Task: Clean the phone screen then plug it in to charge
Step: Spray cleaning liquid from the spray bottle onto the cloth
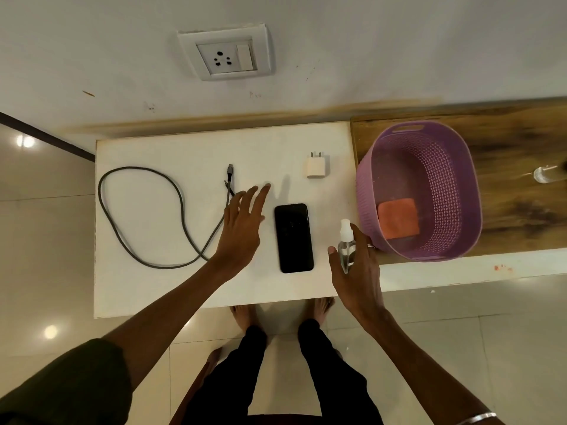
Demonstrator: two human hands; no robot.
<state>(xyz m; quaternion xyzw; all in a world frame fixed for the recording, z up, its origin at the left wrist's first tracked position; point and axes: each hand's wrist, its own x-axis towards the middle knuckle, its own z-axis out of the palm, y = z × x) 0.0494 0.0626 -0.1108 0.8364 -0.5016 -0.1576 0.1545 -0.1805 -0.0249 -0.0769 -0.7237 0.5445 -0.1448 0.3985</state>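
Note:
A black phone (293, 237) lies screen-up in the middle of the white table (171, 289). Just right of it my right hand (359, 271) grips a small clear spray bottle (346, 240) with a white nozzle, held upright. My left hand (244, 222) hovers left of the phone with its fingers stretched out and holds nothing. A grey charging cable (144, 210) lies looped on the table's left part. A white charger adapter (316, 167) sits behind the phone. An orange cloth (398, 220) lies inside the purple basket (460, 191).
A wall socket with a switch (227, 55) is on the wall behind the table. The basket stands on a wooden counter (521, 142) to the right, where a clear bottle (547, 174) lies at the far edge. My bare feet show below the table's front edge.

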